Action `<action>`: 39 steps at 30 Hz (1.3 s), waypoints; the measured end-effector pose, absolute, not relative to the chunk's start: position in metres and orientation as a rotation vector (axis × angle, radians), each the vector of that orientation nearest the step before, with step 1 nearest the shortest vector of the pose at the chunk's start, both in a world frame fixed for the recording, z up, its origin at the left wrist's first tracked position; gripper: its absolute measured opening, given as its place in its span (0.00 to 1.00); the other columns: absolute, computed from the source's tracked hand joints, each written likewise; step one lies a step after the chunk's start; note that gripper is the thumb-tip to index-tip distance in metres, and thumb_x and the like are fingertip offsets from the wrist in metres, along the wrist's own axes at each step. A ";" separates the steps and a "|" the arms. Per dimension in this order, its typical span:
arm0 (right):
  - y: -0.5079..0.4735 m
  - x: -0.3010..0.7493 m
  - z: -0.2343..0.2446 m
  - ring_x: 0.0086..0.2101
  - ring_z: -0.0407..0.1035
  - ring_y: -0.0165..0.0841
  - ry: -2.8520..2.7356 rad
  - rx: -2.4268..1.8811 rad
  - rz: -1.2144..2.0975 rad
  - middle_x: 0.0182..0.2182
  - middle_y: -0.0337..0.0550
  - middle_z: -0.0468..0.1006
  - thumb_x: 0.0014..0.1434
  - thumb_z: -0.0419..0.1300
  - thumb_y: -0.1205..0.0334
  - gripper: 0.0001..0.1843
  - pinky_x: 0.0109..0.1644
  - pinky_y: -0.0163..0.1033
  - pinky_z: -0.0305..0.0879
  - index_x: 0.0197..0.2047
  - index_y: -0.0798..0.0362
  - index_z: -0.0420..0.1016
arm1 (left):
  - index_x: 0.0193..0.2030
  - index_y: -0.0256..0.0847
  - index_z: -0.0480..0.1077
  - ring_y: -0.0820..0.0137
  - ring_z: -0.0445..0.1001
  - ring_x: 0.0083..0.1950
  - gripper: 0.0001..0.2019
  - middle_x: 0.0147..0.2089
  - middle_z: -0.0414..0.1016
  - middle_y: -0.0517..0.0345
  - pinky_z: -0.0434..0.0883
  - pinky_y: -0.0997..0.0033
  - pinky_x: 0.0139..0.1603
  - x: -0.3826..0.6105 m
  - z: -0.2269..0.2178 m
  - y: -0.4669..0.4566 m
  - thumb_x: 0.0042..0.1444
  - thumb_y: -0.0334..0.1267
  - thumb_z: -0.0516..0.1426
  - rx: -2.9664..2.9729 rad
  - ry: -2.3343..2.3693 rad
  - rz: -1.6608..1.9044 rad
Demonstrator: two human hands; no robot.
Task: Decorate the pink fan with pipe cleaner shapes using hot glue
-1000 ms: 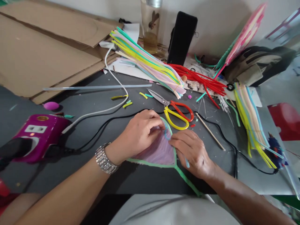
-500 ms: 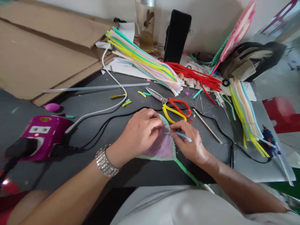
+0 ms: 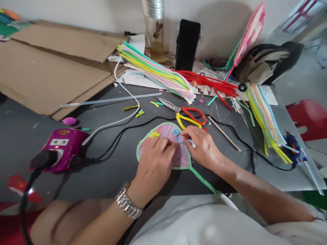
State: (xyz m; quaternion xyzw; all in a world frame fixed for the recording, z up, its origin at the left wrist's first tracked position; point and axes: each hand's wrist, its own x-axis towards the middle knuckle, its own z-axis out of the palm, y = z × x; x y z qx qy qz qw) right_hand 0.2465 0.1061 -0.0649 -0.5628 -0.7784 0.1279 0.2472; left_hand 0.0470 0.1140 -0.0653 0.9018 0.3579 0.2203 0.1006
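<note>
Pink film stretched in a green-edged fan-shaped frame (image 3: pixel 163 133) lies flat on the dark worktop (image 3: pixel 102 183), its handle pointing to five o'clock. The right hand (image 3: pixel 201 146) pinches a pale blue strip (image 3: pixel 191 143) narrowly between thumb and fingers, just beside a blue tuft (image 3: pixel 176 132). The left hand (image 3: pixel 153 163), fingers curled, bears on the film; whether it holds anything, I cannot tell. A firm press beside a tight pinch suits such fine work. Red-and-yellow scissors (image 3: pixel 190 115) lie at twelve o'clock, a magenta corded box (image 3: pixel 61 149) at nine, cardboard sheets (image 3: pixel 51 68) at ten and a red stool (image 3: pixel 309 115) at two.
</note>
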 end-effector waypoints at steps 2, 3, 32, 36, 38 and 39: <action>0.108 0.247 -0.062 0.35 0.70 0.37 -2.186 -1.524 0.327 0.34 0.44 0.77 0.60 0.54 0.78 0.13 0.42 0.41 0.64 0.43 0.54 0.70 | 0.48 0.36 0.76 0.58 0.65 0.41 0.13 0.41 0.73 0.46 0.69 0.55 0.43 0.049 -0.066 0.112 0.67 0.27 0.50 2.690 1.086 0.639; 0.109 0.248 -0.061 0.36 0.70 0.37 -2.214 -1.516 0.312 0.34 0.45 0.77 0.60 0.53 0.79 0.13 0.42 0.41 0.64 0.43 0.54 0.70 | 0.47 0.37 0.76 0.58 0.65 0.41 0.13 0.41 0.73 0.46 0.69 0.56 0.42 0.050 -0.066 0.111 0.67 0.27 0.50 2.698 1.099 0.624; 0.126 0.247 -0.045 0.33 0.65 0.37 -2.574 -1.340 0.128 0.30 0.44 0.73 0.57 0.46 0.82 0.17 0.38 0.41 0.59 0.40 0.53 0.66 | 0.54 0.37 0.72 0.60 0.66 0.37 0.15 0.38 0.69 0.51 0.67 0.59 0.34 0.056 -0.066 0.098 0.64 0.23 0.51 2.703 1.203 0.391; 0.129 0.247 -0.044 0.32 0.63 0.36 -2.560 -1.311 0.154 0.29 0.43 0.72 0.58 0.46 0.81 0.16 0.38 0.40 0.59 0.39 0.52 0.65 | 0.52 0.37 0.72 0.59 0.66 0.37 0.14 0.38 0.69 0.50 0.67 0.59 0.34 0.056 -0.067 0.098 0.65 0.24 0.51 2.696 1.196 0.382; 0.131 0.247 -0.044 0.32 0.63 0.35 -2.549 -1.289 0.179 0.29 0.42 0.71 0.58 0.46 0.81 0.16 0.38 0.40 0.59 0.38 0.52 0.65 | 0.51 0.38 0.72 0.59 0.66 0.37 0.13 0.38 0.69 0.50 0.67 0.59 0.35 0.056 -0.068 0.099 0.65 0.24 0.50 2.697 1.191 0.369; 0.132 0.247 -0.045 0.32 0.62 0.35 -2.548 -1.275 0.187 0.29 0.42 0.71 0.58 0.46 0.81 0.16 0.38 0.40 0.59 0.38 0.51 0.64 | 0.51 0.38 0.72 0.59 0.66 0.38 0.13 0.39 0.69 0.50 0.67 0.58 0.35 0.056 -0.068 0.099 0.65 0.24 0.50 2.699 1.188 0.364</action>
